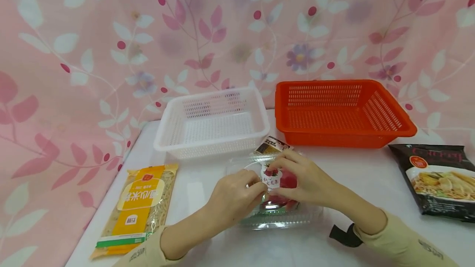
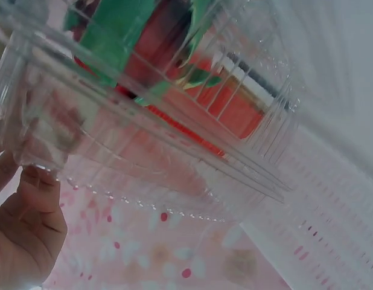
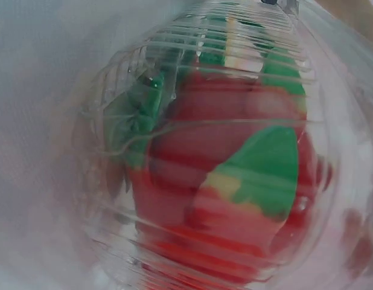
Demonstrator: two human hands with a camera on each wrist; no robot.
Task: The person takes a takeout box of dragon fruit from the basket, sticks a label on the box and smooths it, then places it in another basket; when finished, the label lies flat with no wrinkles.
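Observation:
A clear plastic clamshell box [image 1: 278, 220] lies on the table, with a red and green dragon fruit [image 3: 223, 115] inside. On its lid is a white label [image 1: 272, 182] with a dragon fruit picture and printed characters. My left hand [image 1: 234, 195] has its fingers curled, thumb and forefinger meeting at the label's left edge. From the other side my right hand [image 1: 302, 176] arches over the lid, its fingertips at the label's top and its thumb near the bottom; I cannot tell whether it pinches the label. The left wrist view shows the box's ribbed wall close up.
Behind the box stand a white basket [image 1: 211, 145] and a red basket [image 1: 334, 140]. A small dark packet [image 1: 272, 145] lies between them. To the left is a yellow food bag [image 1: 135, 211], to the right a black noodle bag [image 1: 439, 180]. A black strip [image 1: 345, 236] lies by the right sleeve.

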